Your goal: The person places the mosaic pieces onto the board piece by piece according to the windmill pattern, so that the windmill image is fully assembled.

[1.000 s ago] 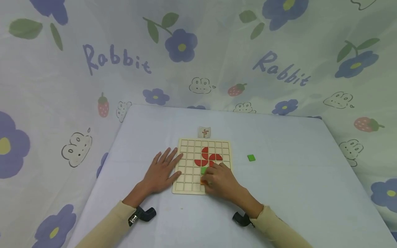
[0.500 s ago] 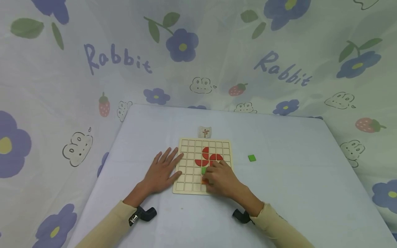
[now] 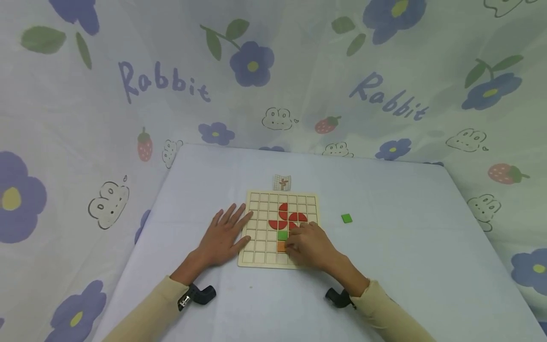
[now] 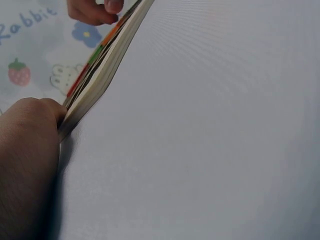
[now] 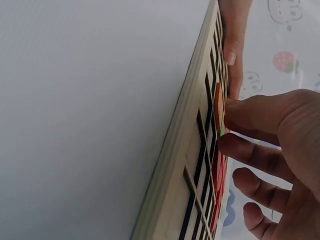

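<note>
Orange tile (image 3: 280,246) sits in the board (image 3: 260,228), just near of a green tile (image 3: 282,234) (under red pieces (image 3: 287,216)). Right hand (image 3: 311,246) touches it with loosely bent fingers; left hand (image 3: 223,234) lies flat, steadying the board's left edge.

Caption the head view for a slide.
Left hand steadies the wooden grid board; right hand rests beside the orange tile.

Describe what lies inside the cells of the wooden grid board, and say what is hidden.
The grid board holds red curved pieces, a green square and an orange square. The right hand covers nearby cells.
</note>
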Demonstrator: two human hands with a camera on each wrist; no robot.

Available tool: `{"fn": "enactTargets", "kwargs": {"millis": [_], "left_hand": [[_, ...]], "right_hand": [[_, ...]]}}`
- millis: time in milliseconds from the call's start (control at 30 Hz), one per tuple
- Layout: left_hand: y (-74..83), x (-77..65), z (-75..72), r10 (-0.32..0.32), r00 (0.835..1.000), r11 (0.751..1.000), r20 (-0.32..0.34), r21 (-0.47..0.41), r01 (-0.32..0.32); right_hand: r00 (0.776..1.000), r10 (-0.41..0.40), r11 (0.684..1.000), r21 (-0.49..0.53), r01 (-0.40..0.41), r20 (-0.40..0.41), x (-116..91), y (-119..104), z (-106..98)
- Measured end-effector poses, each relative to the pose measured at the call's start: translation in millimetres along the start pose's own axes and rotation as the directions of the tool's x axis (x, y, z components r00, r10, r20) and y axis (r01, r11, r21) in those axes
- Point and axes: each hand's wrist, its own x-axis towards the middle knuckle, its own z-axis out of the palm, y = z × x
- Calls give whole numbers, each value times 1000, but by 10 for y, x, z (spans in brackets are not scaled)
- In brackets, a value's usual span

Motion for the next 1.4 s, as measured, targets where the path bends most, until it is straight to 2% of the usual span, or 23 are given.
{"fn": "enactTargets", "kwargs": {"millis": [100, 267, 367, 533, 733, 867, 1000, 1100, 1333, 1400], "left_hand": [[4, -2, -1, 1, 1000, 1000, -3, 3, -1], [7, -4, -19, 8, 1000, 1000, -15, 9, -8], [4, -6, -22, 10, 1000, 1000, -12, 14, -10], [1, -9, -16, 8, 1000, 1000, -15, 12, -8], [1, -13, -7, 6, 1000, 1000, -13, 1, -6], [0, -14, -9, 9, 1000, 1000, -15, -2, -9], [-1, -18, -2, 10, 1000, 1000, -14, -1, -10], [-6, -18, 6, 9, 1000, 1000, -12, 9, -9], [-7, -9, 1, 7, 1000, 1000, -9, 15, -6], [-1, -9, -2, 7, 1000, 1000, -10, 12, -7]], "right_hand": [[999, 33, 999, 19, -33, -20, -31, 85, -35], [982, 173, 985, 0, -174, -77, -107, 261, -139], [950, 288, 955, -40, -295, -122, -182, 394, -181], [869, 468, 875, -51, -481, -158, -324, 627, -200], [797, 568, 803, -72, -592, -206, -438, 817, -244], [769, 606, 771, -89, -631, -202, -479, 862, -256], [752, 632, 749, -101, -655, -186, -505, 883, -239], [747, 635, 744, -105, -660, -197, -513, 903, -226], [771, 588, 769, -127, -627, -245, -478, 937, -218], [770, 587, 771, -118, -626, -250, -469, 928, -212]]}}
